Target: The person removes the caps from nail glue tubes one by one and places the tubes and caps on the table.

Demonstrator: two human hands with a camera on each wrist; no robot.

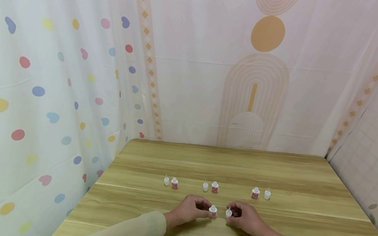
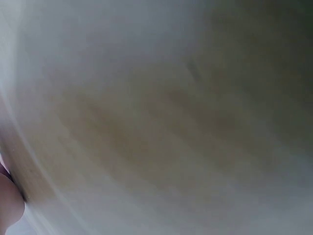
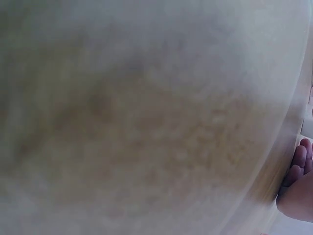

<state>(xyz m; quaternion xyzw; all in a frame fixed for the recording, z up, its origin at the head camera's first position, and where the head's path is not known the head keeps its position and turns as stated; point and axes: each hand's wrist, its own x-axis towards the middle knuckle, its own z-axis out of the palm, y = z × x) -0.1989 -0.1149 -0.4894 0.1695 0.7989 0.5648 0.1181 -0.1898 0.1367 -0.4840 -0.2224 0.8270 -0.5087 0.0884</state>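
Near the front of the table, my left hand (image 1: 191, 209) pinches a small white-and-red bottle (image 1: 213, 212) between thumb and fingers. The bottle stands upright without its cap, its white neck showing. Just right of it, my right hand (image 1: 246, 217) pinches a white cap (image 1: 228, 213), turned so its thin stem points up. A narrow gap separates bottle and cap. In the left wrist view only a bit of the hand (image 2: 10, 203) shows at the edge; in the right wrist view, curled fingers (image 3: 299, 159) appear at the right edge. Both wrist views are mostly blurred wood.
Behind the hands stand three uncapped bottles, left (image 1: 175, 183), middle (image 1: 215, 187) and right (image 1: 255, 193), each beside an upturned cap: left (image 1: 166, 181), middle (image 1: 205, 186), right (image 1: 267, 194). The wooden table (image 1: 225, 160) meets patterned curtains (image 1: 190, 96) at its back and sides.
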